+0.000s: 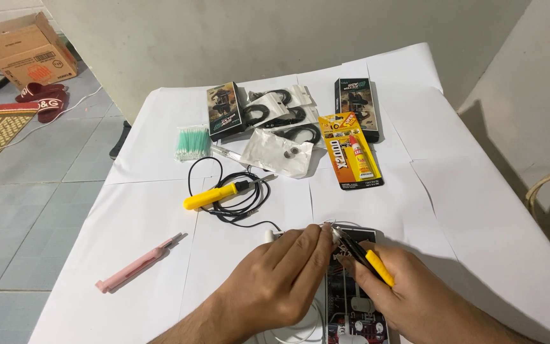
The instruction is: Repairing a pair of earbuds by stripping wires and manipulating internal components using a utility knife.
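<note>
Both hands meet at the near edge of the paper-covered table (479, 210). Left hand (281, 280): fingers curled, fingertips pinched on a small white part (333, 233) at the top of a dark circuit board (351, 299); what exactly the part is cannot be told. Right hand (415, 293): closed around a yellow-handled tool (367, 255) with a dark shaft, its tip meeting the white part just beside the left fingertips. The circuit board lies under and between both hands, with thin white wires (313, 322) curving beneath the left wrist.

Left of the left hand, well apart: a pink pen-shaped tool (136, 265) lying diagonally. Beyond the left hand: a yellow-handled soldering iron (218, 194) resting on its coiled black cord (237, 194). Farther on, ahead of both hands: a clear plastic bag (278, 153) holding small round pieces, and to its right, beyond the right hand, a yellow blister card with a glue tube (353, 153). To the far left of the bag: a bundle of green-tipped swabs (193, 141). At the far end: a dark printed box (224, 109), clear packets of black earhooks (284, 111) beside it, and a second dark box (355, 99) at the right.

Off the table, far left on the tiled floor: a cardboard box (23, 51) and red sandals (42, 99).
</note>
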